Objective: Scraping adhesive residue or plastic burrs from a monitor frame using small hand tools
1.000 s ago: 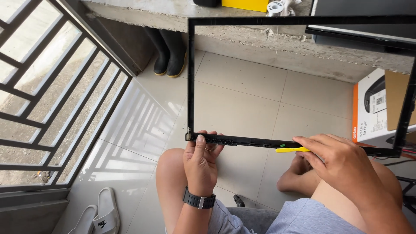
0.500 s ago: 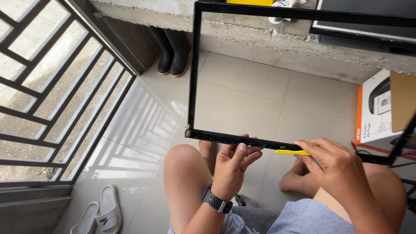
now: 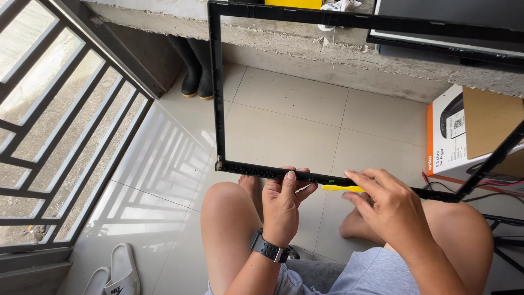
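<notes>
Left hand (image 3: 283, 205) pinches the black frame's (image 3: 218, 87) bottom edge; right hand (image 3: 390, 205) pinches a yellow pry tool (image 3: 339, 188) against it, open tiled floor (image 3: 284, 114) beyond.

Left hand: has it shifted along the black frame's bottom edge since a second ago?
Yes. The left hand slid rightward from the black frame's bottom-left corner toward the yellow pry tool.

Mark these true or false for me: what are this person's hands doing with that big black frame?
1. The left hand grips the lower edge of the black frame. True.
2. The right hand holds a red screwdriver. False: it holds a yellow pry tool against the frame.
3. A watch is on the left wrist. True.
4. Black boots stand by the concrete ledge. True.
5. The floor is carpeted. False: pale tiles.
</notes>
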